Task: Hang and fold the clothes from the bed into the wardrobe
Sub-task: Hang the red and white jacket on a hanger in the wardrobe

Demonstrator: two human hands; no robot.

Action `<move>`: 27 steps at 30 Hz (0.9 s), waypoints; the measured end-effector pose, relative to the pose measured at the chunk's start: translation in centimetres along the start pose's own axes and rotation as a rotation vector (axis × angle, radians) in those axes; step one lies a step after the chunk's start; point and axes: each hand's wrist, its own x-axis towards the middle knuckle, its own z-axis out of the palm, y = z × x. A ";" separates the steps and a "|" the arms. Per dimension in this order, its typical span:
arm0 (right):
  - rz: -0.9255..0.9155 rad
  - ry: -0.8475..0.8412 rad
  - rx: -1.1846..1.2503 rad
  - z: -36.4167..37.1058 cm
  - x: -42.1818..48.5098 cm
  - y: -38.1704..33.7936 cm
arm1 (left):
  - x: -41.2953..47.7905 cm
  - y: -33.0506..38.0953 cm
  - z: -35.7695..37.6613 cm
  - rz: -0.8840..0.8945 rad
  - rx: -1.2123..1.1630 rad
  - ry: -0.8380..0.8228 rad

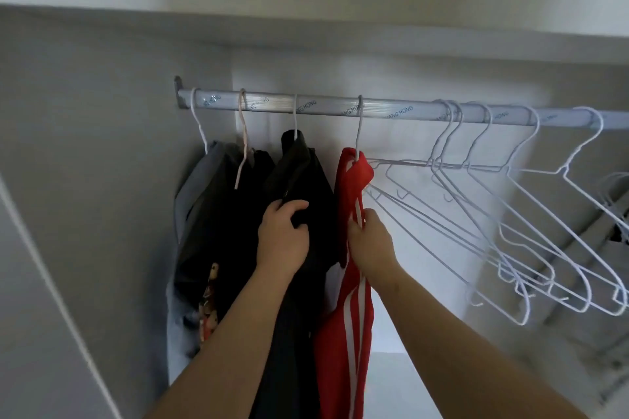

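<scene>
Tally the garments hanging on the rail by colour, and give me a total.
grey garment: 1
black garment: 2
red garment, white-striped: 1
Total: 4
The patterned piece low on the left may be part of one of these. I cannot tell, so it is not counted.

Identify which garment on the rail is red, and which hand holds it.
The red garment with white stripes, fourth from the left on the rail, gripped by the right hand. The others are grey or black; the left hand grips a black garment.
</scene>
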 end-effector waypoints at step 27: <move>0.705 -0.007 0.382 -10.5 -34.2 16.1 | -34.3 -1.0 8.1 -0.522 -0.069 -0.482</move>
